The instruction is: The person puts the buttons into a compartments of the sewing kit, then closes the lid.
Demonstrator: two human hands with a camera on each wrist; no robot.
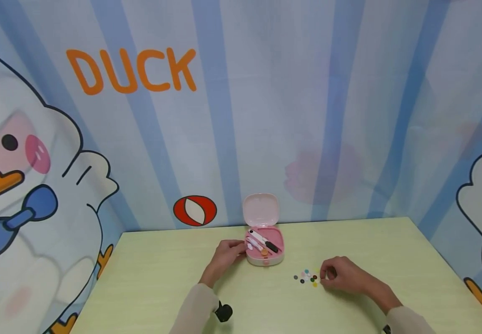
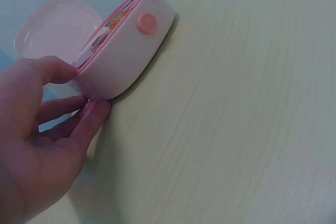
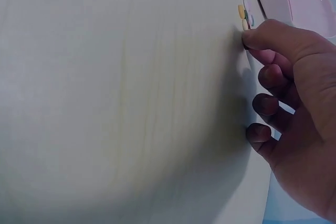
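Observation:
A pink-and-white case [image 1: 265, 262] stands with its lid [image 1: 261, 209] raised at the back of the table. Inside lie a white pen with a black end [image 1: 266, 241], other slim white items and a small orange piece [image 1: 264, 252]. My left hand [image 2: 50, 129] grips the case's left side, thumb at the rim and fingers low on the wall. Small coloured buttons [image 1: 306, 272] are scattered in front and to the right of the case. My right hand [image 1: 345, 274] has thumb and forefinger together at the right edge of these buttons; whether a button is between them is hidden.
The pale wood-grain table [image 1: 153, 278] reaches back to a blue striped cloth backdrop [image 1: 261, 116] with printed ducks on both sides. A black device [image 1: 224, 312] is strapped at the left wrist.

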